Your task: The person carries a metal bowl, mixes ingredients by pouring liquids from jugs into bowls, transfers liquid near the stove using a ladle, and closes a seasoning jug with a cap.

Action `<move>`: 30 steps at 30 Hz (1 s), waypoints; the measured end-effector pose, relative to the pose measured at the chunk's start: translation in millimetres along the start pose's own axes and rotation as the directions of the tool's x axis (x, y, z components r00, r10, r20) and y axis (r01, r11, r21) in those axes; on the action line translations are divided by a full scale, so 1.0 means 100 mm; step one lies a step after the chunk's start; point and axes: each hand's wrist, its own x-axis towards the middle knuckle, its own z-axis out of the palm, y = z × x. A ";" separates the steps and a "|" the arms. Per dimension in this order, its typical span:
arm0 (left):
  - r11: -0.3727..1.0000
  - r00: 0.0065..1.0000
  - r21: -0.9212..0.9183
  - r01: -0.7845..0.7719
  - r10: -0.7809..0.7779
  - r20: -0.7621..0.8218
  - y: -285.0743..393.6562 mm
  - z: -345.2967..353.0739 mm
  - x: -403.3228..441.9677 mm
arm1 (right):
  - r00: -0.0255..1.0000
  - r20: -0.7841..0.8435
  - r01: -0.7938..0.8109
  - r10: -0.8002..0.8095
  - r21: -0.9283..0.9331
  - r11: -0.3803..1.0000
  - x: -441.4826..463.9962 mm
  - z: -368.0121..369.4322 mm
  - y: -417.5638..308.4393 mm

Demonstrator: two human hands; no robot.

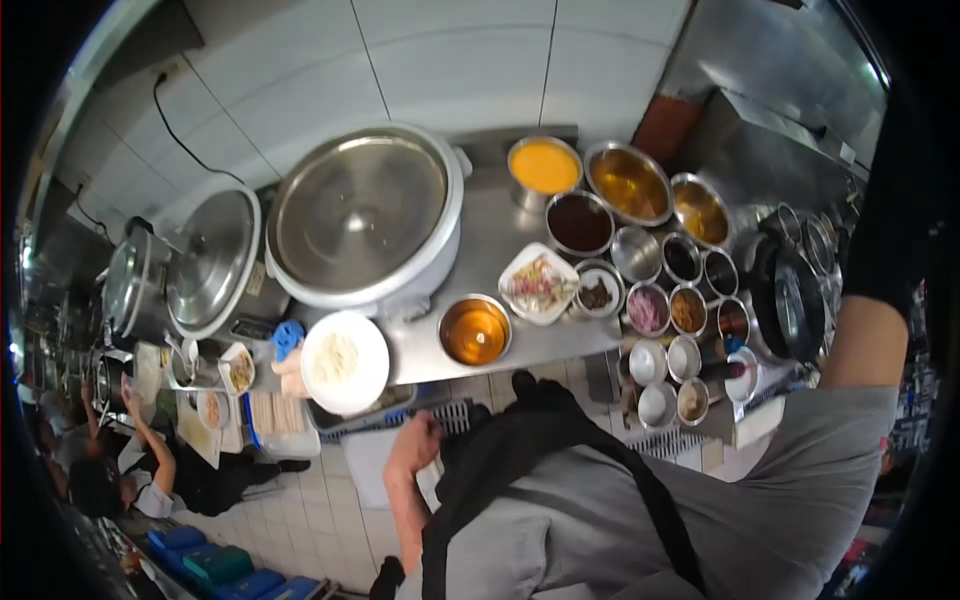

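My left hand (pixel 416 442) hangs low beside the black apron (pixel 520 430), its fingers curled; whatever might be inside them is hidden. Closest to it on the steel counter (pixel 480 240) are a white plate of pale shredded food (pixel 335 361) and a metal bowl of amber liquid (pixel 474 331). My right arm (pixel 866 340) is raised at the right, bare at the elbow and dark-covered above. The right hand itself is lost beyond the dark edge of the view. To the bowl's right lies a square white dish of chopped, reddish-white food (pixel 539 284).
A large lidded cooker (pixel 360 215) stands at the back, with lidded pots (pixel 215 260) on its left. Metal bowls of sauces, an orange one (pixel 545 166) included, crowd the right, near a black pan (pixel 790 300). Another person (pixel 150 470) works at far left, above blue crates (pixel 220 565).
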 end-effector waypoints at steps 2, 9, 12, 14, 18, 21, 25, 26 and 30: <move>0.998 0.998 0.032 -0.055 0.055 0.020 0.16 -0.28 -0.03 | 0.989 0.134 -0.072 0.069 0.014 0.997 -0.52 -0.37 -0.31; 0.930 0.930 0.047 -0.365 0.366 -0.021 1.14 -1.06 -0.05 | 0.722 0.552 -0.476 0.417 -0.041 0.879 -2.19 -1.42 -1.29; 0.880 0.882 -0.081 -0.468 0.461 -0.094 1.50 -1.12 -0.07 | 0.493 0.692 -0.655 0.527 -0.104 0.749 -2.91 -1.39 -1.53; 0.810 0.851 -0.269 -0.521 0.517 -0.091 1.57 -1.06 0.00 | 0.366 0.828 -0.694 0.425 -0.062 0.718 -3.46 -1.27 -1.58; 0.688 0.766 -0.390 -0.612 0.639 -0.072 1.94 -0.99 0.09 | 0.128 0.901 -0.796 0.414 -0.156 0.585 -4.33 -1.08 -1.91; 0.629 0.631 -0.141 -0.765 0.775 0.035 2.06 -0.92 0.18 | 0.168 0.933 -0.773 0.318 -0.076 0.629 -4.85 -0.95 -1.96; 0.600 0.593 0.011 -0.800 0.787 0.170 1.92 -0.86 0.31 | 0.258 0.927 -0.740 0.272 0.009 0.672 -5.06 -0.78 -2.00; 0.603 0.597 0.016 -0.798 0.785 0.165 1.89 -0.84 0.33 | 0.257 0.930 -0.727 0.262 0.007 0.687 -5.04 -0.76 -2.01; 0.627 0.625 0.034 -0.778 0.768 0.136 1.83 -0.76 0.39 | 0.231 0.941 -0.703 0.249 -0.016 0.711 -5.17 -0.68 -1.99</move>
